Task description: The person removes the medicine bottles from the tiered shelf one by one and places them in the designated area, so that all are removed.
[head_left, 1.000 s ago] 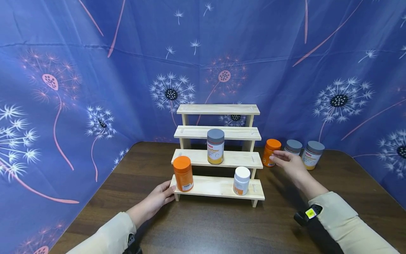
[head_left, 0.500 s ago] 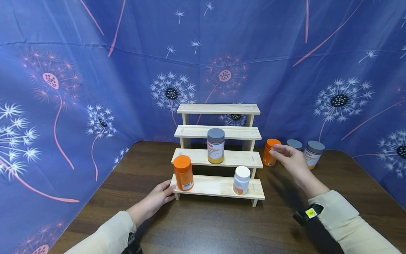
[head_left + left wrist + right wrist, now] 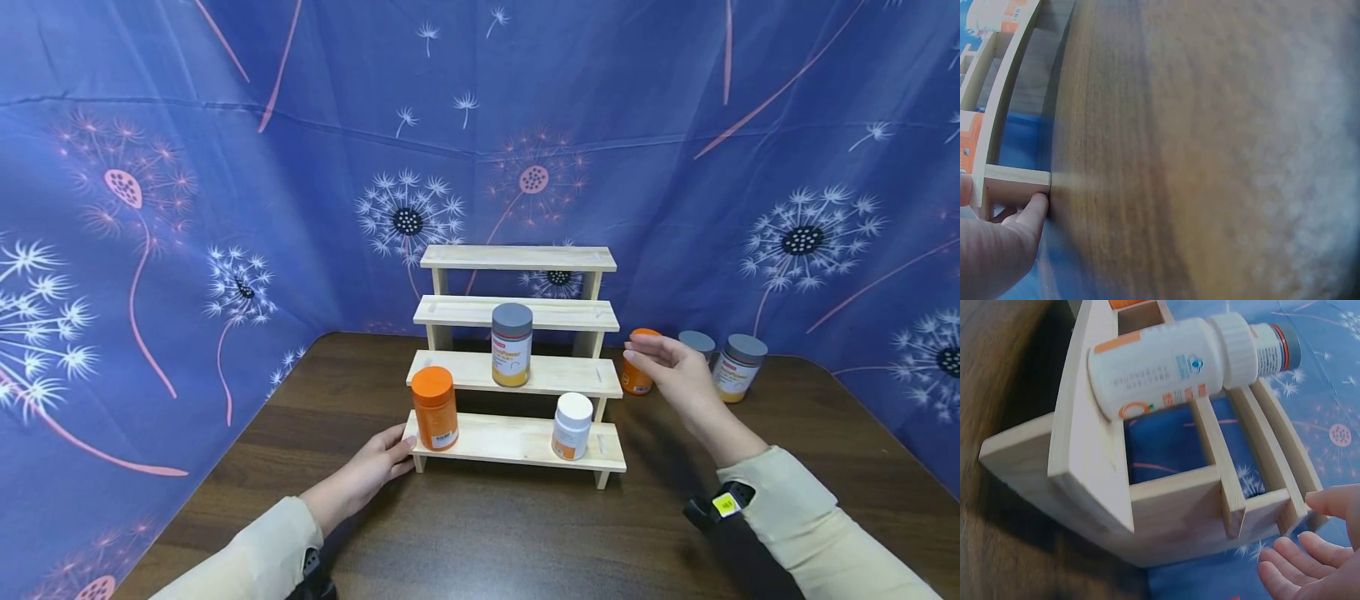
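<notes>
- Two bare hands: the left hand (image 3: 369, 468) is clamped on the lowest step's left end, thumb above and fingers against the leg; the right hand (image 3: 678, 379) has thumb and fingers apart.
- One wooden rack (image 3: 498, 437) of four steps stands on the tabletop (image 3: 480, 533), its front left corner in the left grip; the left wrist view cuts off the thumb there.
- The lowest step bears two containers: one orange jar (image 3: 435, 410) at its left end, just beside the left hand, and one white bottle (image 3: 572, 429) near its right end. The left wrist view cuts off both.
- One grey-lidded jar (image 3: 512, 346) stands mid-length on the second step, its small print hard to read.
- Right of the rack, toward the tabletop's back edge, is another orange jar (image 3: 636, 382), partly hidden behind the right fingers; whether they touch, I cannot tell.
- Two more grey-lidded jars (image 3: 738, 371) stand toward the far right corner; the right hand mostly hides one.
- Beyond the back edge hangs one blue dandelion-patterned cloth (image 3: 652, 217).
</notes>
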